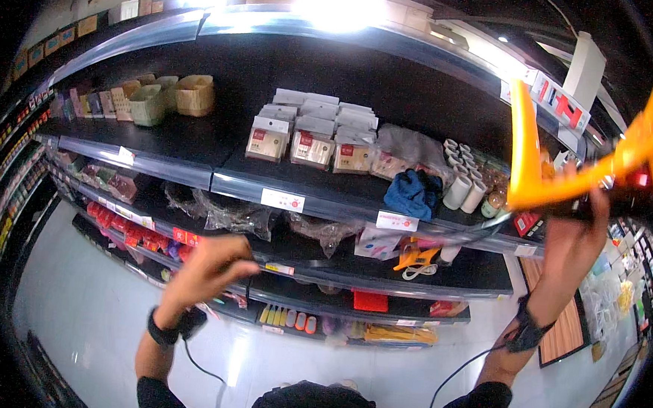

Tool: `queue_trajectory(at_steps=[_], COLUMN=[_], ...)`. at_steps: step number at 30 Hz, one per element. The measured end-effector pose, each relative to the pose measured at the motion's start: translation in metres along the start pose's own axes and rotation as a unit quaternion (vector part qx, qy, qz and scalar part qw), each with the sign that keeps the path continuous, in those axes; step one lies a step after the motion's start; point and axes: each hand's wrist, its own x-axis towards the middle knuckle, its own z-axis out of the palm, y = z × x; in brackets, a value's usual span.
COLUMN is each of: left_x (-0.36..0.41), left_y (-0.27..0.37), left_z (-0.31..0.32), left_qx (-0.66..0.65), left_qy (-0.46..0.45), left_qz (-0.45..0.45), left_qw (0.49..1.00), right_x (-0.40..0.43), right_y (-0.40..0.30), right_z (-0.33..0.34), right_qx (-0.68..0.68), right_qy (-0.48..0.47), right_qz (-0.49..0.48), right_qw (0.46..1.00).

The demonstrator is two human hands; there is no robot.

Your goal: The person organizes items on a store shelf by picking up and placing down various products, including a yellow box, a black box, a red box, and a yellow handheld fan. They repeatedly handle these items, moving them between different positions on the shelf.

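High on the right, my right hand (581,203) is raised and grips an orange plastic frame (529,185) with angled arms. The frame is held up in front of the shelf's right end, and part of it is dark or hidden by the hand. My left hand (210,267) hovers before the lower shelves, its fingers bent and its thumb apart, with nothing visible in it. A crumpled blue cloth (411,192) lies at the front of the upper shelf (195,145), left of the orange frame. Both wrists wear black bands with cables.
Hanging packets (312,147), white cylinders (458,191) and woven baskets (194,95) stand on the upper shelf. Below lie clear plastic-wrapped goods (236,215), an orange item (417,257) with a white cord, and a red box (370,300). A wood-grain panel (560,325) stands at right.
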Motion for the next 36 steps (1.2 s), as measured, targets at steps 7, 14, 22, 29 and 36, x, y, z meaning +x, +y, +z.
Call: queue_trajectory(at_steps=[7, 14, 22, 29, 36], left_x=[0.115, 0.266, 0.392, 0.398, 0.409], left_y=[0.041, 0.044, 0.001, -0.012, -0.03], left_z=[-0.094, -0.155, -0.161, -0.118, -0.128], left_qx=[0.214, 0.297, 0.373, 0.413, 0.264], left_qy=[0.212, 0.244, 0.11, 0.036, -0.089], left_qz=[0.172, 0.264, 0.164, 0.174, 0.189], left_qw=[0.938, 0.884, 0.907, 0.893, 0.942], right_x=[0.124, 0.152, 0.235, 0.261, 0.296], right_y=[-0.036, -0.052, -0.002, 0.012, 0.027], right_z=[0.073, 0.121, 0.096, 0.058, 0.078], right_qx=[-0.158, -0.414, -0.469, -0.457, -0.618], right_qy=[0.048, -0.083, -0.257, -0.411, -0.412], right_qz=[-0.083, -0.062, 0.078, 0.026, 0.091], right_qw=[0.983, 0.904, 0.841, 0.788, 0.663])
